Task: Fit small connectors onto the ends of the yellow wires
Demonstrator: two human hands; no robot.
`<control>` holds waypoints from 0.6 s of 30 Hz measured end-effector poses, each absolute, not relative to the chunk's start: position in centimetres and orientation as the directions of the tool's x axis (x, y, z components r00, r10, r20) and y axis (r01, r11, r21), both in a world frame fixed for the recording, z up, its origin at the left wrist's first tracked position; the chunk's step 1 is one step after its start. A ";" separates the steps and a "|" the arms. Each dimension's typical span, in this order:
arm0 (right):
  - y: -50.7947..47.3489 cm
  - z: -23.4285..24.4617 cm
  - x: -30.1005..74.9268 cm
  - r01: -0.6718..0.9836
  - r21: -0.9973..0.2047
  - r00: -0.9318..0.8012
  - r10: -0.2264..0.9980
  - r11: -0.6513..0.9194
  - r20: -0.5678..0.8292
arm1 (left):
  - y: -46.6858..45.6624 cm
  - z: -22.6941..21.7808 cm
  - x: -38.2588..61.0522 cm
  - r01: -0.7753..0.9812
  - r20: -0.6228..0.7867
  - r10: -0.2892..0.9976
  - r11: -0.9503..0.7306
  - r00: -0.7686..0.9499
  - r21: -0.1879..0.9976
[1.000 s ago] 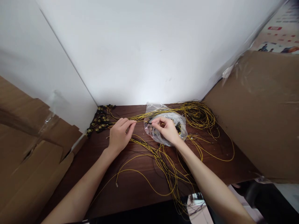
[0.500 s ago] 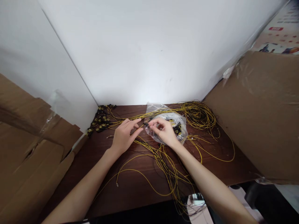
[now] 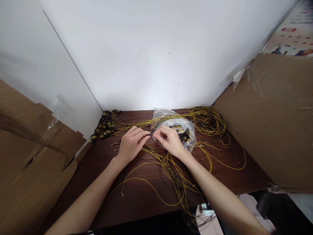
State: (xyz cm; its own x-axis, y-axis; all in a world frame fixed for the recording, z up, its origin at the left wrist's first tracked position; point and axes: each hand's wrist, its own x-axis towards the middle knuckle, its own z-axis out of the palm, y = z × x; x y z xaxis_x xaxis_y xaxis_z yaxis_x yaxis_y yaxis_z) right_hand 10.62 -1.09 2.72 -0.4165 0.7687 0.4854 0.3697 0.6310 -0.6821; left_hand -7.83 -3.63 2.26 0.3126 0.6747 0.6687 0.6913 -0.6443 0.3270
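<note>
My left hand [image 3: 131, 145] and my right hand [image 3: 168, 141] meet fingertip to fingertip over a dark wooden table [image 3: 137, 195]. Both pinch a small black connector [image 3: 151, 134] at the end of a thin yellow wire [image 3: 144, 138]. Just behind my right hand lies a clear plastic bag [image 3: 181, 125] with small black and yellow connectors inside. Loose yellow wires [image 3: 176, 178] run under both hands toward the table's front edge.
A coiled tangle of yellow wires [image 3: 207, 119] lies at the back right. Several black connectors with yellow wires [image 3: 105, 125] are lined up at the back left. Cardboard sheets stand at the left [image 3: 29, 156] and the right [image 3: 269, 117]. White walls close the back.
My right hand has come left and nearer, away from the bag, to meet my left hand. My left fingers have closed from partly spread to a pinch at the connector.
</note>
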 end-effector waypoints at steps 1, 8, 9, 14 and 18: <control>-1.0 2.8 10.7 0.383 -0.677 -0.408 0.772 0.629 0.487 | -3.6 2.2 -7.9 0.696 0.669 0.677 -0.638 0.305 0.328; -0.7 3.0 11.1 0.453 -0.646 -0.354 0.789 0.615 0.502 | -3.4 2.2 -8.3 0.731 0.680 0.688 -0.597 0.253 0.332; -0.7 3.0 11.1 0.451 -0.641 -0.366 0.784 0.621 0.502 | -3.4 2.2 -8.4 0.729 0.681 0.688 -0.598 0.253 0.333; -0.9 2.9 10.9 0.398 -0.654 -0.429 0.760 0.644 0.487 | -3.4 2.0 -8.2 0.708 0.686 0.675 -0.623 0.272 0.332; -1.2 2.8 10.7 0.352 -0.663 -0.483 0.735 0.661 0.477 | -3.7 2.1 -7.7 0.674 0.682 0.668 -0.652 0.296 0.347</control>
State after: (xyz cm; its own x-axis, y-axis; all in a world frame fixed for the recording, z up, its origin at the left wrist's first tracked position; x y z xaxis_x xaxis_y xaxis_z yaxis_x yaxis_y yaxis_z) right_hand 10.69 -1.16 2.75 -0.4828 0.7346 0.4767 0.3518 0.6613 -0.6626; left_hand -7.69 -3.75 2.08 0.2957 0.6685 0.6824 0.6740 -0.6522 0.3468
